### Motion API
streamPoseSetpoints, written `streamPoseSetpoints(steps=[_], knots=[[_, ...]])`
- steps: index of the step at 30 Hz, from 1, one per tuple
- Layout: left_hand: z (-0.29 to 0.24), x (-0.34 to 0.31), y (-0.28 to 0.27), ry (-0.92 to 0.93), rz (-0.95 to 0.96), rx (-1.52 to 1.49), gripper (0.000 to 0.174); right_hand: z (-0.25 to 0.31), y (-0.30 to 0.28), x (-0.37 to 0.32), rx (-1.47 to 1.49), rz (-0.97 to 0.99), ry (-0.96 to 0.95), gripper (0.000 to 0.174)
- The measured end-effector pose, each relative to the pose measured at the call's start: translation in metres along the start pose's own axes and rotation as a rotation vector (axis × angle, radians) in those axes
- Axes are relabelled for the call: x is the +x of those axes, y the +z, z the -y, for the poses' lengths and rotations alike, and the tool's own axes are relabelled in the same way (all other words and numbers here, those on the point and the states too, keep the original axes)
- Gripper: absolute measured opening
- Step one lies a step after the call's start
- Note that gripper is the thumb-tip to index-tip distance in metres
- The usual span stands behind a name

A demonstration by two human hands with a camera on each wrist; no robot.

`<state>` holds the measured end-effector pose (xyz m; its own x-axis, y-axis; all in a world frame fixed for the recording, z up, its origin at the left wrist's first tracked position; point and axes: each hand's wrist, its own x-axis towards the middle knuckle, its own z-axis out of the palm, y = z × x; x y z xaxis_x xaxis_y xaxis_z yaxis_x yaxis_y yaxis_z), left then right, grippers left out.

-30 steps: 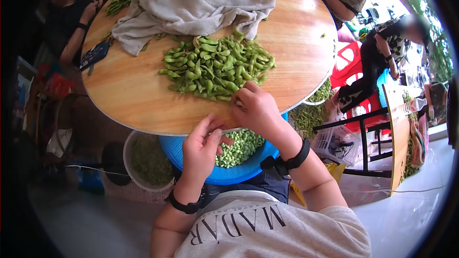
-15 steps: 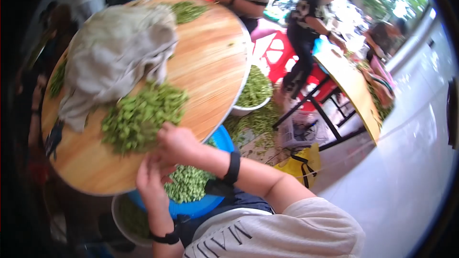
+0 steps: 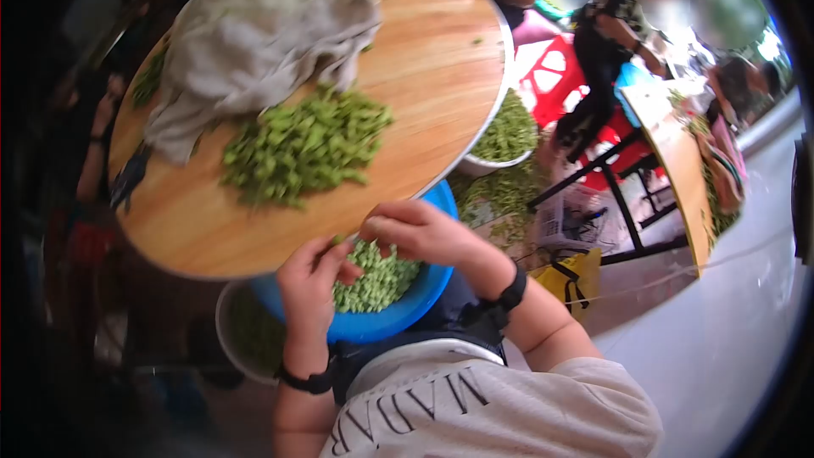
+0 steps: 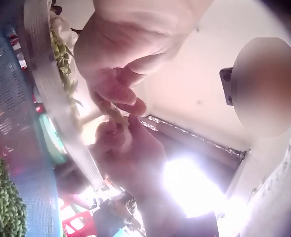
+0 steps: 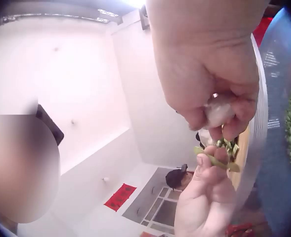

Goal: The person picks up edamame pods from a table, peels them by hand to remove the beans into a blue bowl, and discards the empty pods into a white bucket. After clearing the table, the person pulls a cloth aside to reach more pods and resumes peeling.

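My left hand (image 3: 307, 284) is over the near table edge and pinches a green soybean pod (image 5: 217, 162) between thumb and fingers. Close beside it, my right hand (image 3: 424, 233) has its fingers curled in around the thumb, and a whitish rounded patch shows among them in the right wrist view; no pod shows in its grip. Beneath both hands, a blue basin (image 3: 434, 293) holds shelled green beans (image 3: 377, 284). A heap of soybean pods (image 3: 305, 148) lies on the round wooden table (image 3: 432, 51), just beyond the hands.
A crumpled grey cloth (image 3: 263, 34) covers a mound on the table. To the right are a white bowl (image 3: 485, 166) of pods, a plastic crate (image 3: 577, 212), a yellow bag (image 3: 581, 276) and a second table (image 3: 666, 148). A pale bucket (image 3: 227, 335) stands low at left. Several people are around.
The head view has swung right and partly back. My right hand has come away from the pod heap, and both hands, close together half a second ago, are now slightly apart over the basin.
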<state>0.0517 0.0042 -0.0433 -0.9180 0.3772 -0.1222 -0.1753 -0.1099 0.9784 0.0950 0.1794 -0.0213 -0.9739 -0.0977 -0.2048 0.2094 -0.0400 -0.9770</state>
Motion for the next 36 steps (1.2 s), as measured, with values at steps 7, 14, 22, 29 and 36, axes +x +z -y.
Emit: streamPoseSetpoints(steps=[7, 14, 22, 29, 36], knots=[[0.003, -0.013, -0.006, 0.090, 0.015, 0.189, 0.010, -0.019, 0.017, 0.005, 0.220, 0.129, 0.080, 0.037], [0.008, -0.017, -0.018, 0.183, 0.064, 0.362, 0.010, -0.016, 0.024, 0.005, 0.266, 0.158, 0.140, 0.038], [-0.007, -0.021, -0.012, 0.455, -0.018, 0.665, 0.016, -0.017, 0.029, 0.005, 0.200, 0.096, 0.122, 0.032], [0.007, -0.021, -0.010, 0.295, 0.021, 0.544, 0.011, -0.015, 0.025, -0.001, 0.020, 0.111, -0.094, 0.027], [0.026, -0.028, 0.006, -0.008, 0.018, 0.177, 0.011, -0.045, 0.027, -0.008, -0.193, -0.039, -0.318, 0.030]])
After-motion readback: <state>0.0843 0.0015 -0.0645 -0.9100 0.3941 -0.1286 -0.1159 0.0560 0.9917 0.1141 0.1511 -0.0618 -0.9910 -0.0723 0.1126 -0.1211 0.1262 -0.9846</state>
